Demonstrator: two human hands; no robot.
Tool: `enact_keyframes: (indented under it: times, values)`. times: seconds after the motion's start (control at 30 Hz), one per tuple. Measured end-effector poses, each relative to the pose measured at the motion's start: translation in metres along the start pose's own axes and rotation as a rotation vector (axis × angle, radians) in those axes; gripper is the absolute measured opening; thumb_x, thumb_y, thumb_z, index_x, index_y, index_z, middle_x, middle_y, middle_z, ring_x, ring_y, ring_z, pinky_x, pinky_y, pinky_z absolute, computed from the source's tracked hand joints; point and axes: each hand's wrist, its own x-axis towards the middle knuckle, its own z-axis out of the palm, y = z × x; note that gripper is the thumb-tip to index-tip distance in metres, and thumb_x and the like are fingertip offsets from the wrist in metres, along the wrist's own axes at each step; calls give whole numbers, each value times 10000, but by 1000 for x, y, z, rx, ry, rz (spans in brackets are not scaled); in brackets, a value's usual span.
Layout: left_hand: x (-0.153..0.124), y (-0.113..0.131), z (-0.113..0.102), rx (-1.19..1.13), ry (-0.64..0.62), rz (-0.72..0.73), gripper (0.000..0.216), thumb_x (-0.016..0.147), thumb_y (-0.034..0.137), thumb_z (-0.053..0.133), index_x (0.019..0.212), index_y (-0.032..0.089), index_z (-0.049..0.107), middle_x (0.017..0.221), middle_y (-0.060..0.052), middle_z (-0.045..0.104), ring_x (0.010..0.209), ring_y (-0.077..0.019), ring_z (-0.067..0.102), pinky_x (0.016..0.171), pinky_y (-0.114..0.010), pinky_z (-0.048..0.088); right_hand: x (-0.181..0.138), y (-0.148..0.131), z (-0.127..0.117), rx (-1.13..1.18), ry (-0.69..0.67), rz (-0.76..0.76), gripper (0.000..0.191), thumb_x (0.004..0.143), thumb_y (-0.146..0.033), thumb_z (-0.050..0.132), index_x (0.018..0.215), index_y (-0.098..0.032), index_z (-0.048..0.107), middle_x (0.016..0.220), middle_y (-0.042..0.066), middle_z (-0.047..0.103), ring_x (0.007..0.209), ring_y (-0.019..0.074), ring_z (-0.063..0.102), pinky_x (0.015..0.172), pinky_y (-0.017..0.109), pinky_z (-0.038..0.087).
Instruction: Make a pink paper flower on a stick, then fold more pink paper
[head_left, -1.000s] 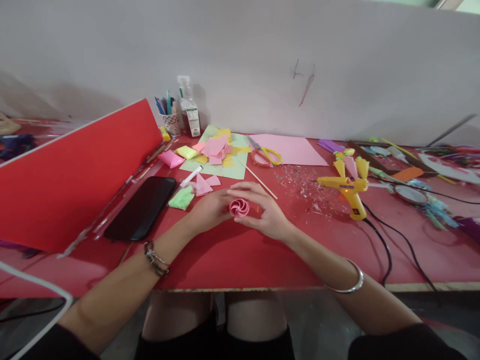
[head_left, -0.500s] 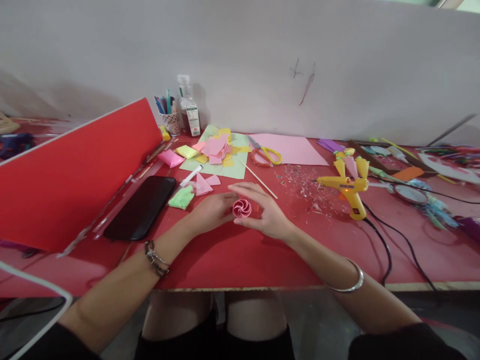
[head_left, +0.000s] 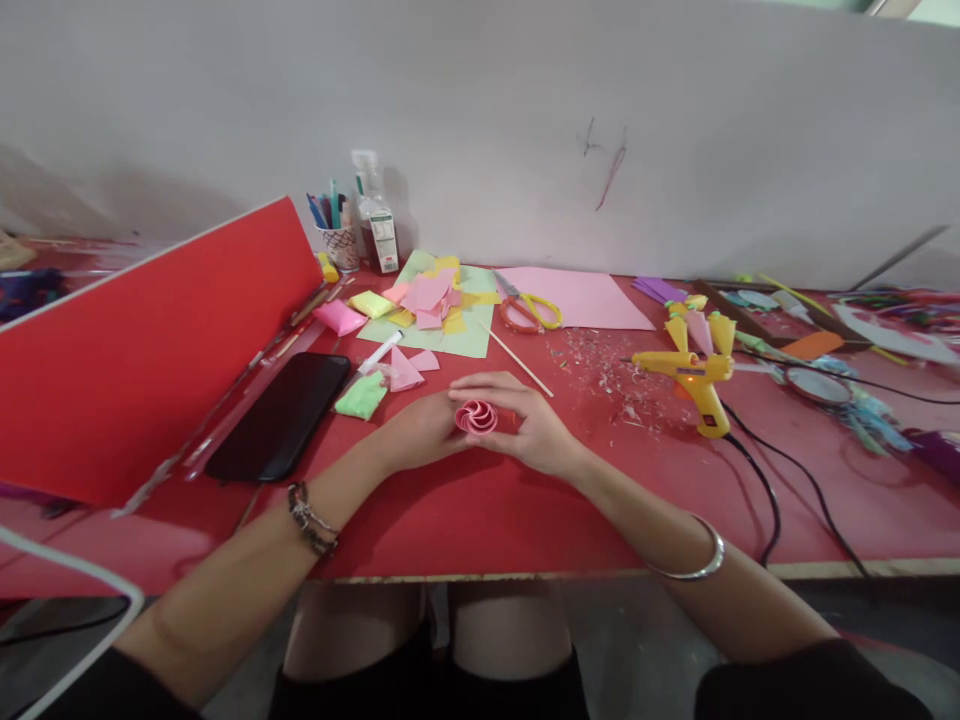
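Taking the pink paper swirl (head_left: 476,417) between your hands as the clock's centre, here's the tabletop (head_left: 480,525)! Out at nine to ten o'clock leans the red board (head_left: 172,350), with your black phone (head_left: 279,418) lying flat at nine, nearer in. The pen cup (head_left: 339,249) stands between ten and eleven, the bottle (head_left: 381,240) upright just beside it. At nine, the green packet (head_left: 361,396) sits near your left hand (head_left: 426,432), which is curled closed around the swirl's left side, fingertips partly hidden. And your right hand (head_left: 546,432) pinches that swirl, fingers arched over its far edge, thumb along the near one! Scissors (head_left: 527,312) lie at one o'clock, touching the pink sheet (head_left: 589,298); the yellow glue gun (head_left: 703,385) rests at three, its little light glowing.
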Motion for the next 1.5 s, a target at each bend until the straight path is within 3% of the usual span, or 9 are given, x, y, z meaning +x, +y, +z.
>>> enact_keyframes:
  times: [0.17,0.37,0.63,0.77,0.93,1.2,1.37,1.5]
  values:
    - [1,0,1,-61,27,-38,222,764,273,491,905,108,541,914,-117,623,803,-193,585,676,-310,476,1,0,0,-5,32,18,299,685,-261,634,974,-199,595,1004,71,567,964,163,515,863,358,413]
    - [4,-5,-1,-131,126,4,158,783,178,484,915,147,566,965,-76,628,878,-152,580,742,-275,458,1,-1,-2,-8,101,10,272,720,-281,598,986,-225,593,958,45,599,918,155,532,835,340,420]
    - [4,-4,-4,-92,75,7,116,778,179,506,819,151,611,915,-60,653,823,-153,601,701,-248,458,1,-1,-1,-17,58,16,360,691,-285,624,1034,-193,563,1007,74,575,971,168,509,868,347,400]
    - [5,-3,-4,-62,25,59,137,780,187,507,709,143,616,750,-42,661,677,-132,599,607,-214,443,1,2,0,-9,94,95,199,723,-287,572,877,-167,611,971,81,590,935,170,532,849,340,411]
    - [3,-3,-2,-87,-2,46,179,786,195,503,646,136,597,585,-4,614,520,-87,548,501,-173,394,3,5,2,174,104,216,165,736,-281,533,794,-156,624,936,61,615,889,155,565,797,302,438]
    - [3,0,-3,-332,-73,-43,228,814,216,418,678,125,577,626,-11,607,498,-60,531,501,-163,421,4,3,-1,377,-42,368,252,756,-306,504,937,-157,598,884,33,597,582,65,555,593,235,478]
    - [3,0,-6,-615,-72,-188,313,813,341,418,639,128,567,536,10,564,471,-64,504,483,-177,418,5,4,-1,478,-30,389,306,740,-331,550,980,-147,593,610,-22,582,590,95,570,674,280,479]
    - [3,2,-11,-731,-76,-220,328,786,399,450,627,139,570,505,24,544,480,-74,492,533,-211,427,4,8,-1,686,23,399,318,718,-382,576,932,-151,621,669,2,625,684,114,596,810,331,446]
